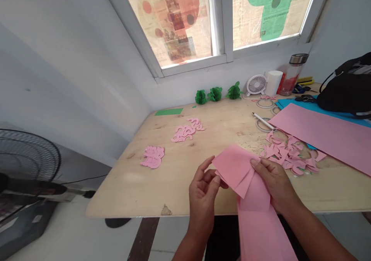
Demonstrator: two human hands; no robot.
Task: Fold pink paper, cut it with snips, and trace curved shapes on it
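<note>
A long strip of pink paper (262, 230) hangs past the front edge of the table toward my lap. Its upper end is in several overlapping layers, fanned slightly apart. My right hand (275, 182) grips these layers at their right side, thumb on top and fingers behind. At the left corner, my left hand (204, 193) has its thumb and curled fingers closed on the edge of the lower layers. Part of those fingers is hidden behind the paper.
Pink scraps (290, 153) and a large pink sheet (324, 133) lie right, near a white pen (263, 121) and tape rolls (264, 103). Pink cutouts (153, 156) lie left. Green paper ornaments (215, 94), a small fan (256, 85) and a bottle (293, 75) stand behind.
</note>
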